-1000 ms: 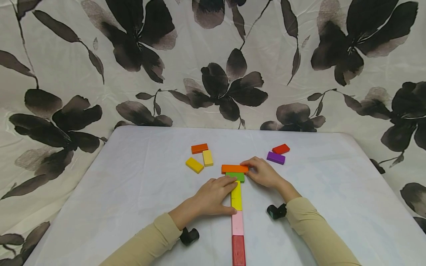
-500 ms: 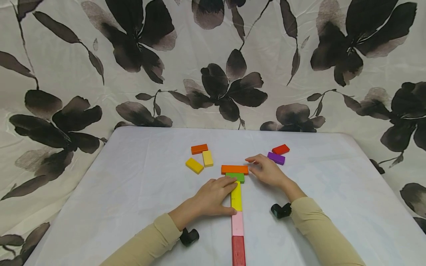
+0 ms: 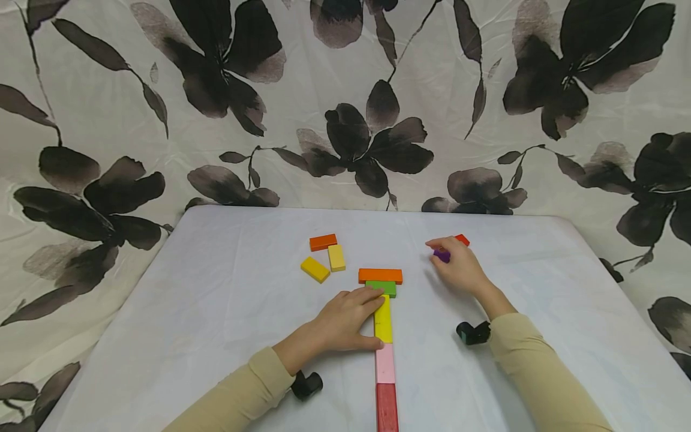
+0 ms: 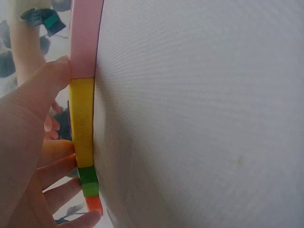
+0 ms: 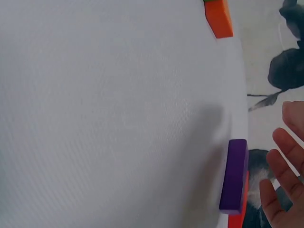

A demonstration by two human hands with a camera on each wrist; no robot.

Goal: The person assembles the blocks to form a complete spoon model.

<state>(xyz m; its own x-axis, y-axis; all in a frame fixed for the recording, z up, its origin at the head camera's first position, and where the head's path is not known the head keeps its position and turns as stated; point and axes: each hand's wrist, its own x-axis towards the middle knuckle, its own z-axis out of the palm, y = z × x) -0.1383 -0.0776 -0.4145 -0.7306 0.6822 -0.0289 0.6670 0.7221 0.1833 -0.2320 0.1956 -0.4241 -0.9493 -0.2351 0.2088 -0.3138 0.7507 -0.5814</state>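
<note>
Lying loose on the far part of the white table (image 3: 227,282), left of centre, are a golden block (image 3: 315,270), a dark orange block (image 3: 323,242) and a pale yellow block (image 3: 336,258), near one another. To their right and nearer, the left hand (image 3: 337,321) is spread, its fingers stretched along a row of blocks rather than wrapped round any, with the thumb at the seam where the bright yellow block (image 3: 382,321) meets the pink block (image 3: 385,363). That row runs from a deep red block (image 3: 386,408) at the near end, through pink and bright yellow, to a green block (image 3: 385,289) and an orange bar (image 3: 380,276), both laid crosswise. Toward the far right, the purple block (image 3: 442,256) lies under the right hand (image 3: 459,270), just beside a small red block (image 3: 462,239). The right wrist view shows those fingers parted above it; the head view is too covered to tell whether they touch. It looks like painted wood: probably light, stiff, hard to break, slightly slippery on its smooth faces. Thumb and fingertips across its long sides seem the best hold. No container shows; the blocks lie directly on the table.
</note>
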